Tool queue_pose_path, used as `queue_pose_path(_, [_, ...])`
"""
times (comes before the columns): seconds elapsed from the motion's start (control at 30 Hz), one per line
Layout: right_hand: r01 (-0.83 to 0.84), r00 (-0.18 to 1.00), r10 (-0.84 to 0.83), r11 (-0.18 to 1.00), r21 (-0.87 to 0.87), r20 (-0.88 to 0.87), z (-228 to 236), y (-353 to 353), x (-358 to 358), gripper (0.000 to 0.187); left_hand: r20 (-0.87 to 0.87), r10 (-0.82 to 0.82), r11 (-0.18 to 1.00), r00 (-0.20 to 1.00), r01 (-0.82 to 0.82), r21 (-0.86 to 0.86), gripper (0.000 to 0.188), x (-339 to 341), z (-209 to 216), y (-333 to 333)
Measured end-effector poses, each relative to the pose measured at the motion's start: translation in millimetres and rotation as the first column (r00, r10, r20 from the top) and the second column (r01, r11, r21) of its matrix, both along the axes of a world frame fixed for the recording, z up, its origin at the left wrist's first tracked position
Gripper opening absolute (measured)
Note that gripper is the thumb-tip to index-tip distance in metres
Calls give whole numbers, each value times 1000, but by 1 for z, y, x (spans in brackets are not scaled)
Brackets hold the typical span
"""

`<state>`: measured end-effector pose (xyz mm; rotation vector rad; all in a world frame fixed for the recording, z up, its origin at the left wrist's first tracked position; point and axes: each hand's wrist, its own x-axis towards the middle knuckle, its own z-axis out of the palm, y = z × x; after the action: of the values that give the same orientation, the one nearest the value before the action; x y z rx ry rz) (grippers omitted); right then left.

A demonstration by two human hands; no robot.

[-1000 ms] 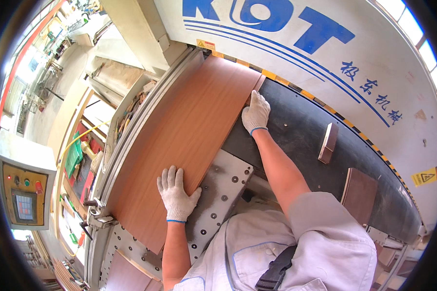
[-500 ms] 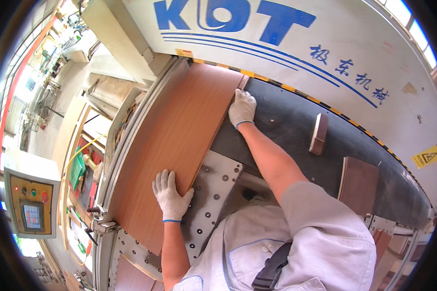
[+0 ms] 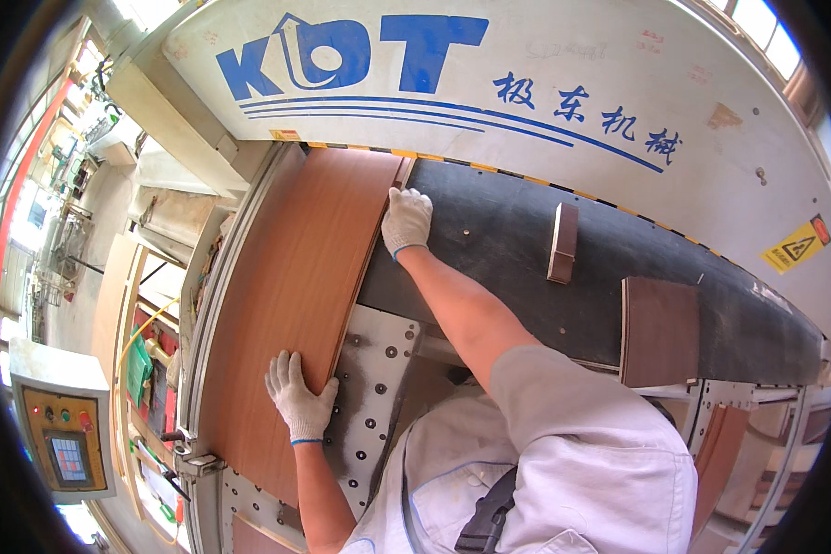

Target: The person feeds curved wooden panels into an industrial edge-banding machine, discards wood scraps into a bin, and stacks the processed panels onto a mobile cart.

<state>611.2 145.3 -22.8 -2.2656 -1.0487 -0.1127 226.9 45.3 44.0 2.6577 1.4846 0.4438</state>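
Black belt (image 3: 499, 249) open right of right hand (image 3: 406, 220); small block (image 3: 562, 242), dark panel (image 3: 659, 331) obstruct farther right; machine housing (image 3: 545, 83) walls far side.

Brightness: bright, even daylight across the whole scene.
Light source: windows (image 3: 757, 23) at the top right, blown out to white; more glare at the far left edge.
Shadows: soft and short — a faint one under the right hand (image 3: 406, 222) on the dark belt (image 3: 489, 249).
Sharpness: crisp in the centre; the wood panel (image 3: 286, 295) shows its grain.
Distortion: strong fisheye — straight edges bow, and corners fall into a black rim.
Edges: slightly soft and smeared.
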Motion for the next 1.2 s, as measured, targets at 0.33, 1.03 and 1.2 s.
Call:
queue_pose_path(0.33, [-89,996,93,985,150,-19,18,-43,17,47,18,-46,999,999,46,11,82,7,1,4])
queue_pose_path(1.03, [227,942,-216,974,-14,256,-11,-14,47,54,41,-15,999,999,16,-30,83,3,4,5])
queue_pose_path(1.2, [271,952,-265,963,-14,153,-16,12,54,45,32,18,998,999,-17,-56,83,5,5,1])
